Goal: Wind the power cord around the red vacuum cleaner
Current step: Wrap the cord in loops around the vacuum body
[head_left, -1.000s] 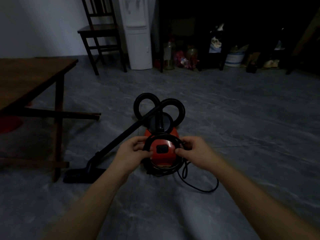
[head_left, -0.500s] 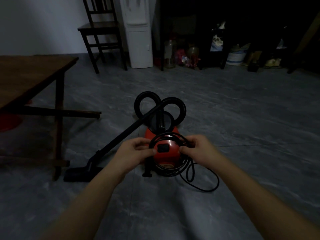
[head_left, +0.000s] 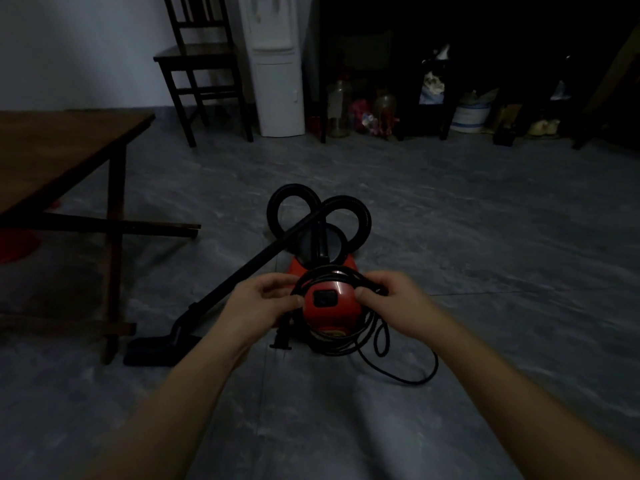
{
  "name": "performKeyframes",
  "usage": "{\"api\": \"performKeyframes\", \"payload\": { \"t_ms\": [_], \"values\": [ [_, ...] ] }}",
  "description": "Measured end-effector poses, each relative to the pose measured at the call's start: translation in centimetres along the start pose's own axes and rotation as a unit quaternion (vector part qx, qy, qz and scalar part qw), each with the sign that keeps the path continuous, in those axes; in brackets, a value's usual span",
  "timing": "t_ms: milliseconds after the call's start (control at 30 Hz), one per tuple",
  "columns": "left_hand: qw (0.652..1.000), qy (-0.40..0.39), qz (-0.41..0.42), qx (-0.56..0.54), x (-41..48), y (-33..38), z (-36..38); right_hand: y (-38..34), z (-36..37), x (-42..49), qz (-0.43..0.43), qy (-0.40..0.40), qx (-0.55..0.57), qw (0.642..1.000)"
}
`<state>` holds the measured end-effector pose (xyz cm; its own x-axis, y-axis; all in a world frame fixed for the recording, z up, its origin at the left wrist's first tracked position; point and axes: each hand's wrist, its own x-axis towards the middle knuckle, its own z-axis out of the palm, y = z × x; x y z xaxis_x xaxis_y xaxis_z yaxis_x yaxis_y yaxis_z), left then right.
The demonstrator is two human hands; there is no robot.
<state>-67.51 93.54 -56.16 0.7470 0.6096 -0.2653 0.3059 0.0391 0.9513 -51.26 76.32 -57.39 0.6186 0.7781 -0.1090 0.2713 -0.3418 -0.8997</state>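
My left hand (head_left: 264, 303) and right hand (head_left: 394, 304) each pinch the cord (head_left: 349, 345) looped round the red vacuum (head_left: 330, 308) on open floor (head_left: 485, 271), slack trailing right, the table (head_left: 69, 147) edge well left.

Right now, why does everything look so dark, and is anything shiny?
Head view: the room is dimly lit and the back right goes nearly black; a faint glare strip shines on top of the red vacuum cleaner; details look soft.

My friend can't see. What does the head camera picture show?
The left hand and right hand hold black cord looped around a red vacuum cleaner on a grey floor. Some cord trails loose beside it.
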Motion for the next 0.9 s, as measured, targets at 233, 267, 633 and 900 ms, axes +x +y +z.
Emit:
{"api": "performKeyframes", "payload": {
  "t_ms": [233,267,633,900],
  "values": [
    [0.996,0.081,0.012,-0.045,0.1,-0.3,-0.5,0.6,0.4,0.2,0.043,0.028,0.039,0.998],
    [0.995,0.084,0.012,-0.048,0.1,-0.3,-0.6,0.7,0.5,0.3,0.049,0.026,0.045,0.997],
    [1.000,0.023,0.015,-0.012,-0.5,0.0,0.3,1.0,0.8,0.3,0.080,0.054,0.062,0.993],
    [0.998,-0.026,0.029,0.050,-1.0,0.3,0.5,1.0,0.9,0.3,0.092,0.057,0.083,0.991]
  ]
}}
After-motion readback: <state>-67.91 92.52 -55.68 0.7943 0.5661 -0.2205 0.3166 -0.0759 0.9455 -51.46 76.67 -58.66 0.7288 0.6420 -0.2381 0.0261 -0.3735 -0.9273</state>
